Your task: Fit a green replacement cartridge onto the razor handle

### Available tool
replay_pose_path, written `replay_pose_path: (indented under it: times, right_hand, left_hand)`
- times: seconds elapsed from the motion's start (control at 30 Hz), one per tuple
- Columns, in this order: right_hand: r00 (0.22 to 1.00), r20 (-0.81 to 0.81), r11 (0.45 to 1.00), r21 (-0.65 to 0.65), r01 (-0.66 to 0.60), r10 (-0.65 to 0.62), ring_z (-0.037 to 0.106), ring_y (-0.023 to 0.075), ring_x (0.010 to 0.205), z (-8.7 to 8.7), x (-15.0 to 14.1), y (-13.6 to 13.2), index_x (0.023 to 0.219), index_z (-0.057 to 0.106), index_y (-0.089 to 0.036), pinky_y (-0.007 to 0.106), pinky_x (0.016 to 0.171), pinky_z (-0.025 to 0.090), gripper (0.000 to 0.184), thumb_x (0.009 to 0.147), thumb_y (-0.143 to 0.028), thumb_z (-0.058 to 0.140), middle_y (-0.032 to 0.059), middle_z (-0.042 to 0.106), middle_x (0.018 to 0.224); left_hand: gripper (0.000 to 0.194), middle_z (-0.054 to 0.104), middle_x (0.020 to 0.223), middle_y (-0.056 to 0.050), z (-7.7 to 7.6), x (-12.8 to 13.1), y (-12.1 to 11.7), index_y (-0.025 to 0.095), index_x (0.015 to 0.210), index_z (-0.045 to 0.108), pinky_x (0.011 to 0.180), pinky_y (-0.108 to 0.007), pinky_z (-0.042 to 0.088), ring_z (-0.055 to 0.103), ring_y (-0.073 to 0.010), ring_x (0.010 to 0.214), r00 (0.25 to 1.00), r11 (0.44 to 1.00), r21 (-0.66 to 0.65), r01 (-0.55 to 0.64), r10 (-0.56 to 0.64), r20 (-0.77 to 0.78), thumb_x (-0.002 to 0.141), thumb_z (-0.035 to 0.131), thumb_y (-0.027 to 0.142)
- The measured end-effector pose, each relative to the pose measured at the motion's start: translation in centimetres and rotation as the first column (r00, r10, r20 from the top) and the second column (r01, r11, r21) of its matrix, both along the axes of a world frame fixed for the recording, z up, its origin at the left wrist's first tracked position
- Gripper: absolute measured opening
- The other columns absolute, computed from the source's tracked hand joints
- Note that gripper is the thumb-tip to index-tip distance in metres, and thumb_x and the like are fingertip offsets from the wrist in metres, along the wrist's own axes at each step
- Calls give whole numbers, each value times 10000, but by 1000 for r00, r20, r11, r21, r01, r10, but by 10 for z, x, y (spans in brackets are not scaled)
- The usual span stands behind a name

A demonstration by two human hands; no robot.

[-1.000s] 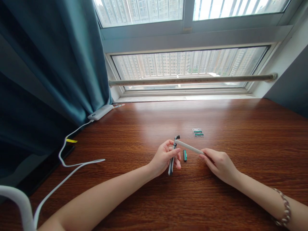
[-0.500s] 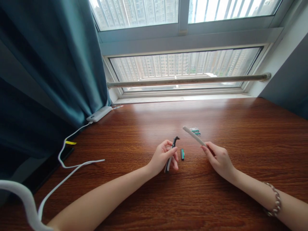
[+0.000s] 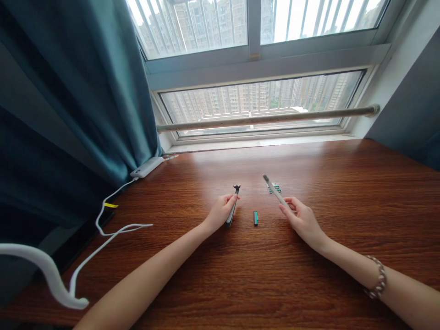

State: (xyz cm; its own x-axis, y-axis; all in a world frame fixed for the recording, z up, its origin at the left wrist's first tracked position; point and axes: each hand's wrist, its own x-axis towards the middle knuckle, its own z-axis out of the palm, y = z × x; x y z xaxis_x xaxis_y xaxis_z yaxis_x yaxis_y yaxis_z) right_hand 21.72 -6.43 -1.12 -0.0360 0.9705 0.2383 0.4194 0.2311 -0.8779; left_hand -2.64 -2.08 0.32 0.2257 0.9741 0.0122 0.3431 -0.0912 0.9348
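My left hand (image 3: 219, 213) pinches a razor handle (image 3: 231, 214) | my right hand (image 3: 304, 222) pinches a slim brush (image 3: 277, 195) | a cartridge (image 3: 255, 218) lies on the table (image 3: 220, 279) between

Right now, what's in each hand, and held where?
Left grip holds a razor handle near its top; right grip, a toothbrush by its handle end.

Daylight is streaming through the grey-framed glass window (image 3: 268, 71) — its 2 upper panes (image 3: 192, 27) are glaring near-white — and laying pale sheen across the glossy red-brown wooden table (image 3: 206, 270). The blue fabric curtain (image 3: 79, 68) is lying partly in shadow; wide-angle distortion is stretching the edges.
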Motion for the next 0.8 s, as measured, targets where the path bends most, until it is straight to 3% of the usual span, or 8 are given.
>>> replay_pose_path:
  times: [0.07, 0.3, 0.5, 0.8]
  right_hand:
    - [1000, 7, 1000, -4, -24, 24, 587, 164, 737, 0, 0, 2, 947, 500, -175, 260, 671, 421, 240, 797, -362, 497, 34, 626, 806]
    - [965, 249, 996, -30, -79, 84, 508, 136, 529, 6, 3, 5, 941, 559, -173, 244, 532, 353, 239, 821, -323, 417, -14, 568, 595]
    - [914, 404, 998, 56, 10, -32, 536, 162, 737, 2, -2, 16, 853, 600, -171, 264, 681, 389, 198, 811, -266, 432, 44, 585, 802]
    - [868, 481, 989, 129, 73, -127, 495, 210, 838, -10, -22, 32, 904, 582, -146, 327, 779, 384, 197, 813, -214, 422, 93, 521, 859]
  left_hand:
    - [398, 503, 450, 24, 1, 0, 4, 144, 852, 550, 392, -219, 318, 434, -111, 369, 993, 997, 75, 4, 5, -122, 819, 340, 481]
    - [252, 549, 526, 5, 2, 5, 19, 177, 766, 496, 504, -240, 335, 493, -135, 474, 932, 980, 199, -27, 97, -350, 810, 401, 406]
    - [174, 591, 636, -39, 0, 13, 36, 173, 725, 499, 587, -255, 347, 538, -168, 615, 829, 965, 263, -5, 151, -538, 799, 446, 322]
    - [265, 630, 756, -89, -7, 22, 39, 167, 826, 520, 606, -278, 366, 586, -213, 709, 691, 948, 313, 58, 188, -698, 850, 361, 378]
